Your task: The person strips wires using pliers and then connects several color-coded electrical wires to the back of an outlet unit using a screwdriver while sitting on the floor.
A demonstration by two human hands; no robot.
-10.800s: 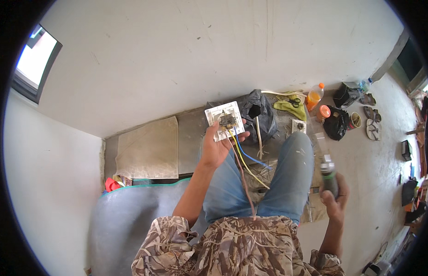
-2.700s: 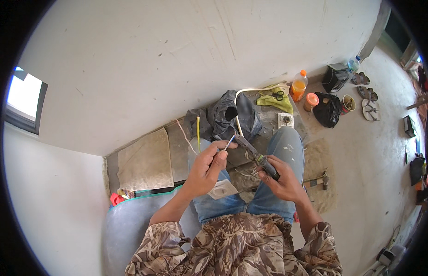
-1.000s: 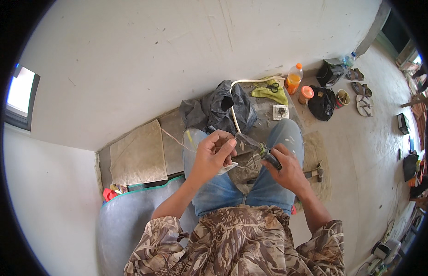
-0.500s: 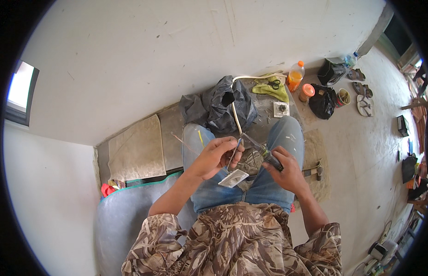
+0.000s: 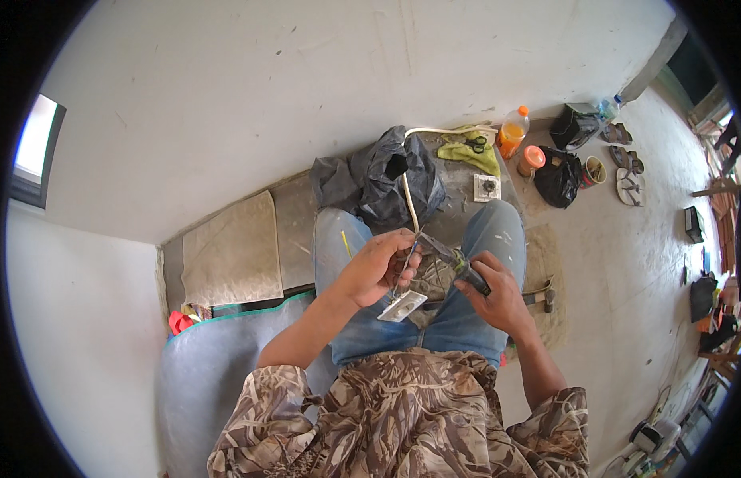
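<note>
My left hand point(image 5: 380, 264) is closed, pinching thin wires point(image 5: 402, 267) at the end of a white cable point(image 5: 409, 199). Below those fingers a white wall-socket or switch plate point(image 5: 402, 306) hangs tilted on the wires, over my lap. In my right hand point(image 5: 499, 296) is a dark-handled knife point(image 5: 471, 279), its grey blade pointing up-left. The blade tip meets or lies very near the wires at my left fingertips; exact contact is too small to tell. A black plastic bag point(image 5: 378, 179) sits just beyond my knees, with the cable running over it.
Beyond my right knee lie another white wall plate point(image 5: 487, 188), a yellow-green cloth point(image 5: 474, 151) and scissors point(image 5: 476, 144). An orange drink bottle point(image 5: 512, 134), lidded jar point(image 5: 532, 159), black bag point(image 5: 559, 177) and sandals point(image 5: 629, 187) stand farther right. A hammer point(image 5: 549, 300) rests beside my right leg.
The hanging plate has turned slightly and tilts more steeply. Both hands keep nearly the same place and grip. The whole view has shifted a little.
</note>
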